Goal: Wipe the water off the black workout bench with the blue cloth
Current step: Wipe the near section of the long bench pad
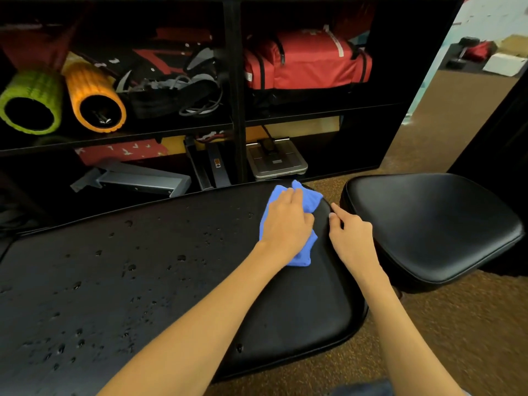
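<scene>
Under left hand lies blue cloth.

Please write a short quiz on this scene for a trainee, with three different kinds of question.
1. Which hand rests on the blue cloth? A left, B right.
2. True or false: the water drops lie mostly right of the cloth.
3. Fill in: the foam roller beside the green roller is ____.
Key: 1 A, the left hand. 2 false: left of it, on the black bench. 3 orange, the orange roller.
</scene>
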Demonstrator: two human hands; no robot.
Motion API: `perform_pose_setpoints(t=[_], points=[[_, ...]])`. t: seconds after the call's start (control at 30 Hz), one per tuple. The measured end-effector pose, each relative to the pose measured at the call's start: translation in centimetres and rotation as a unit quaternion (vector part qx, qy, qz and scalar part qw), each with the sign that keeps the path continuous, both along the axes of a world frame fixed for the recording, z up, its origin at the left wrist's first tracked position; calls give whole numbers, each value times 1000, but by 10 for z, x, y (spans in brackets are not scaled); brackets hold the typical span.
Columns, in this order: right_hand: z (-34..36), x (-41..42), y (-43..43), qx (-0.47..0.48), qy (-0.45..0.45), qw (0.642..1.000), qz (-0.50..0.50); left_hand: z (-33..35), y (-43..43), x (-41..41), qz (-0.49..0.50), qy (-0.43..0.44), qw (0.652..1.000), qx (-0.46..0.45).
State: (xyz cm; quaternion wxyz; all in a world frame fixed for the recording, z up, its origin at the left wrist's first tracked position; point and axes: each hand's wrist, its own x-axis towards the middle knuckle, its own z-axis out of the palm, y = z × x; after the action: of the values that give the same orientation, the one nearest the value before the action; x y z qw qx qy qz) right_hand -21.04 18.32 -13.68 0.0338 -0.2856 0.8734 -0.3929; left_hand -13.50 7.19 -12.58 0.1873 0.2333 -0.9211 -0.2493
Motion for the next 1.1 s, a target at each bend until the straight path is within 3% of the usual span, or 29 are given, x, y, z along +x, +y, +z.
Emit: perform_pose_setpoints(t=[0.3, 0.5, 0.7, 0.93, 1.1], points=[[-1, -2, 1, -3, -10, 1000, -5, 7, -9, -40, -116, -20, 993, 31], [0, 1, 0, 17, 1, 1000, 12, 0, -80, -10, 37, -63, 997, 8], [-1, 2, -2, 16, -8, 1000, 6, -15, -37, 20, 93, -43, 994, -25], [-3, 2, 0, 16, -11, 1000, -3, -10, -2, 8, -53, -40, 997, -38], [0, 4, 0, 14, -15, 1000, -2, -1, -42, 3, -70, -38, 997, -13]])
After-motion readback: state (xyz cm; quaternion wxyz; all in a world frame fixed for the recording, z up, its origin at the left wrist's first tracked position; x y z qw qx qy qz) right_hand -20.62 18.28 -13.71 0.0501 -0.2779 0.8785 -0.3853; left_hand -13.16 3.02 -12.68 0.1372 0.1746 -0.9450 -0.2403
